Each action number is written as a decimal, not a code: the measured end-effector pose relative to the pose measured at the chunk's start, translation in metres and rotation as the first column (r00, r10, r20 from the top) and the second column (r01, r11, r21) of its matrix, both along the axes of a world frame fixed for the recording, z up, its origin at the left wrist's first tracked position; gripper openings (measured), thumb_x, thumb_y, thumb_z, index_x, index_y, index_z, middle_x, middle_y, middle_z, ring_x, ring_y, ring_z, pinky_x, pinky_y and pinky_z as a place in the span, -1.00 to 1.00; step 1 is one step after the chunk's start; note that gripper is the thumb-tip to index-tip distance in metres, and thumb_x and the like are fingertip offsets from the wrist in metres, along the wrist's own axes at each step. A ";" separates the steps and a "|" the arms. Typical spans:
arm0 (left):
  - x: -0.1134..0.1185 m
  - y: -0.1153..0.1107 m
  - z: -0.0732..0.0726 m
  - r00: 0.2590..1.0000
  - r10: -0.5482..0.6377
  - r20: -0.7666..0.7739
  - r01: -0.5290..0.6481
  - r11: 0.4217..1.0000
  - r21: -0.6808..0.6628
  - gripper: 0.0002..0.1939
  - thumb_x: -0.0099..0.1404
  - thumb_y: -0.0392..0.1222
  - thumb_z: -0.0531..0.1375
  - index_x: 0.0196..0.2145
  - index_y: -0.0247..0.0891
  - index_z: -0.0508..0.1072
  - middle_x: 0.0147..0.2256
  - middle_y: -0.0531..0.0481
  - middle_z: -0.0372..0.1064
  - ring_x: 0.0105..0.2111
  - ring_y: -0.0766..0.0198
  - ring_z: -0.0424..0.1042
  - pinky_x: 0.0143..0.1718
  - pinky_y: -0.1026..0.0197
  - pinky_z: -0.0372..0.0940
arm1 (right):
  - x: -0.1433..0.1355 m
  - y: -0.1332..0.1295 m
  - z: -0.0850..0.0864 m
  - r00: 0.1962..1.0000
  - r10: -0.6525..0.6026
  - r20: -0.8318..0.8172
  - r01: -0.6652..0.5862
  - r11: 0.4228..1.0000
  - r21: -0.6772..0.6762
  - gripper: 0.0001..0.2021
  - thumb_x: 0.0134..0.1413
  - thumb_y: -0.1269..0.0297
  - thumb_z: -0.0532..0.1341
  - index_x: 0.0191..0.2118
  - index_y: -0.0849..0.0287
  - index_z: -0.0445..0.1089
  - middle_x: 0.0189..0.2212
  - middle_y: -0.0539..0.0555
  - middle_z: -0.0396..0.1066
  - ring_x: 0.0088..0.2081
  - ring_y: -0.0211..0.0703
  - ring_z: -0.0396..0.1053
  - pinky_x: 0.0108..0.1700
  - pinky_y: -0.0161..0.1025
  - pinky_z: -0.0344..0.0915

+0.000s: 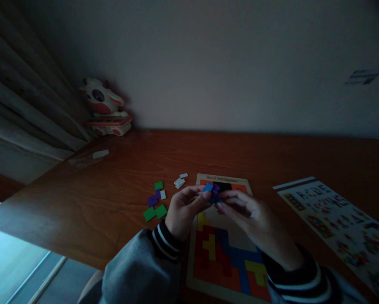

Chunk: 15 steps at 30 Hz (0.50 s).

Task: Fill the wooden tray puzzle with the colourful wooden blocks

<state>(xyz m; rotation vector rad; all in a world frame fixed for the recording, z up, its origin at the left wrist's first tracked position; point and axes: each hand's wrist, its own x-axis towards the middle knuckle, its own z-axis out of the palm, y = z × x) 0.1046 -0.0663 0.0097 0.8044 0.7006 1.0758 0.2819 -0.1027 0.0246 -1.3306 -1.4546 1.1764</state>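
Above the upper part of a wooden puzzle board (191, 257), my two hands meet at a small cluster of coloured pieces. Between the thumb and fingers of my left hand (183, 210) is a blue puzzle piece (208, 186). My right hand (253, 212) pinches a purple puzzle piece (216, 190) that touches or overlaps the blue one; the fingertips partly cover both. Red, blue, yellow and orange pieces fill the board's lower part, and a pale bare area shows in its middle. Left of the board lie several green pieces (150, 214) and purple pieces (152, 200).
Small white pieces (179, 182) lie beyond my left hand. A printed picture sheet (338, 228) rests on the brown table (120, 185) at the right. A cow-shaped toy keyboard (107, 122) stands at the back left, near a curtain (28, 88). The wall (227, 67) borders the table's far edge.
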 end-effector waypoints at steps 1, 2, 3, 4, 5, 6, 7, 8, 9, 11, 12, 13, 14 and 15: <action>0.000 0.000 0.000 1.000 -0.009 -0.015 0.009 1.000 0.016 -0.76 0.15 -0.17 0.42 -0.23 -0.30 0.58 -0.21 -0.08 0.58 -0.25 0.28 0.54 -0.15 0.24 0.39 | 0.000 0.000 0.002 1.000 0.004 0.003 -0.004 1.000 0.019 -0.70 0.14 0.04 0.26 -0.09 0.09 0.42 -0.14 0.10 0.56 -0.12 -0.14 0.53 -0.04 -0.18 0.45; 0.000 0.000 0.000 0.999 -0.020 -0.036 0.021 0.999 0.036 -0.76 0.16 -0.17 0.41 -0.22 -0.30 0.58 -0.21 -0.09 0.58 -0.24 0.28 0.54 -0.14 0.24 0.40 | 0.001 0.000 0.003 1.000 -0.005 0.004 0.005 0.999 0.043 -0.69 0.15 0.03 0.25 -0.07 0.07 0.43 -0.11 0.09 0.55 -0.10 -0.14 0.52 -0.01 -0.18 0.43; 0.000 0.000 0.000 0.997 -0.033 -0.064 0.037 0.998 0.060 -0.76 0.17 -0.16 0.40 -0.22 -0.31 0.59 -0.21 -0.10 0.58 -0.23 0.27 0.54 -0.13 0.24 0.40 | 0.001 0.000 0.004 1.000 -0.025 0.007 0.025 0.997 0.069 -0.69 0.15 0.03 0.25 -0.05 0.05 0.43 -0.10 0.08 0.54 -0.09 -0.14 0.51 0.00 -0.18 0.43; -0.001 -0.001 0.001 0.994 -0.043 -0.097 0.051 0.995 0.084 -0.76 0.17 -0.16 0.40 -0.22 -0.32 0.59 -0.22 -0.10 0.58 -0.24 0.27 0.54 -0.12 0.24 0.40 | 0.002 0.000 0.004 0.998 -0.052 0.016 0.051 0.994 0.096 -0.68 0.14 0.02 0.25 -0.05 0.05 0.45 -0.10 0.07 0.55 -0.09 -0.13 0.51 -0.01 -0.18 0.43; -0.001 -0.002 0.002 0.990 -0.049 -0.129 0.063 0.992 0.108 -0.76 0.17 -0.15 0.40 -0.22 -0.32 0.60 -0.23 -0.10 0.59 -0.25 0.26 0.54 -0.12 0.23 0.40 | 0.002 0.001 0.004 0.996 -0.080 0.032 0.076 0.990 0.118 -0.68 0.13 0.01 0.26 -0.07 0.05 0.46 -0.12 0.07 0.55 -0.12 -0.12 0.51 -0.03 -0.17 0.43; -0.001 -0.003 0.003 0.986 -0.054 -0.159 0.075 0.989 0.130 -0.76 0.18 -0.15 0.40 -0.22 -0.33 0.60 -0.24 -0.10 0.59 -0.25 0.26 0.54 -0.11 0.23 0.41 | 0.002 0.001 0.004 0.993 -0.105 0.052 0.097 0.986 0.135 -0.69 0.12 0.00 0.27 -0.10 0.06 0.48 -0.15 0.07 0.56 -0.14 -0.11 0.52 -0.06 -0.17 0.44; -0.001 -0.004 0.004 0.981 -0.059 -0.185 0.087 0.985 0.148 -0.76 0.18 -0.14 0.39 -0.22 -0.33 0.60 -0.24 -0.10 0.59 -0.26 0.25 0.55 -0.11 0.22 0.41 | 0.002 0.002 0.003 0.990 -0.122 0.068 0.111 0.983 0.143 -0.70 0.11 -0.01 0.27 -0.14 0.06 0.50 -0.18 0.07 0.56 -0.16 -0.10 0.52 -0.09 -0.17 0.45; -0.001 -0.005 0.004 0.977 -0.062 -0.205 0.096 0.982 0.162 -0.76 0.19 -0.14 0.38 -0.22 -0.33 0.61 -0.24 -0.10 0.59 -0.26 0.25 0.55 -0.10 0.21 0.41 | 0.003 0.002 0.003 0.989 -0.129 0.072 0.118 0.983 0.143 -0.71 0.10 -0.01 0.28 -0.18 0.07 0.51 -0.20 0.08 0.57 -0.18 -0.10 0.52 -0.11 -0.17 0.45; -0.001 -0.005 0.004 0.974 -0.061 -0.219 0.100 0.980 0.171 -0.76 0.21 -0.14 0.37 -0.21 -0.33 0.61 -0.24 -0.11 0.59 -0.25 0.23 0.55 -0.09 0.20 0.42 | 0.003 0.003 0.003 0.990 -0.131 0.060 0.122 0.983 0.136 -0.71 0.10 -0.02 0.28 -0.20 0.07 0.52 -0.21 0.08 0.57 -0.18 -0.09 0.52 -0.11 -0.18 0.45; -0.001 -0.004 0.003 0.972 -0.048 -0.231 0.093 0.978 0.185 -0.76 0.23 -0.14 0.35 -0.19 -0.32 0.60 -0.21 -0.11 0.59 -0.23 0.22 0.56 -0.08 0.18 0.42 | 0.003 0.003 0.004 0.989 -0.145 -0.001 0.144 0.984 0.109 -0.70 0.10 -0.03 0.28 -0.21 0.08 0.53 -0.22 0.08 0.58 -0.18 -0.08 0.53 -0.11 -0.18 0.46; -0.002 -0.003 0.002 0.971 -0.036 -0.235 0.084 0.977 0.194 -0.77 0.24 -0.14 0.35 -0.18 -0.31 0.60 -0.21 -0.11 0.59 -0.22 0.21 0.56 -0.08 0.18 0.43 | 0.004 0.004 0.005 0.986 -0.165 -0.036 0.167 0.981 0.095 -0.70 0.10 -0.03 0.28 -0.21 0.08 0.52 -0.22 0.09 0.58 -0.17 -0.08 0.53 -0.11 -0.17 0.46; -0.004 -0.001 0.002 0.970 -0.020 -0.241 0.071 0.976 0.207 -0.77 0.24 -0.14 0.34 -0.18 -0.31 0.60 -0.20 -0.11 0.59 -0.22 0.21 0.56 -0.09 0.18 0.44 | 0.004 0.004 0.006 0.979 -0.191 -0.068 0.197 0.977 0.086 -0.69 0.09 -0.04 0.28 -0.20 0.09 0.52 -0.22 0.10 0.58 -0.17 -0.07 0.53 -0.10 -0.17 0.47; -0.007 0.002 0.002 0.968 0.004 -0.252 0.055 0.972 0.227 -0.78 0.24 -0.14 0.34 -0.19 -0.30 0.60 -0.20 -0.11 0.59 -0.22 0.21 0.57 -0.09 0.18 0.44 | 0.005 0.004 0.007 0.972 -0.219 -0.090 0.226 0.971 0.080 -0.67 0.09 -0.04 0.27 -0.20 0.10 0.51 -0.22 0.11 0.58 -0.17 -0.07 0.54 -0.10 -0.16 0.47; -0.010 0.005 0.003 0.963 0.032 -0.266 0.038 0.966 0.254 -0.79 0.24 -0.15 0.34 -0.19 -0.30 0.60 -0.21 -0.11 0.59 -0.22 0.21 0.57 -0.09 0.18 0.44 | 0.005 0.004 0.007 0.965 -0.242 -0.097 0.250 0.965 0.081 -0.67 0.09 -0.05 0.27 -0.20 0.11 0.51 -0.23 0.12 0.58 -0.17 -0.07 0.54 -0.11 -0.16 0.48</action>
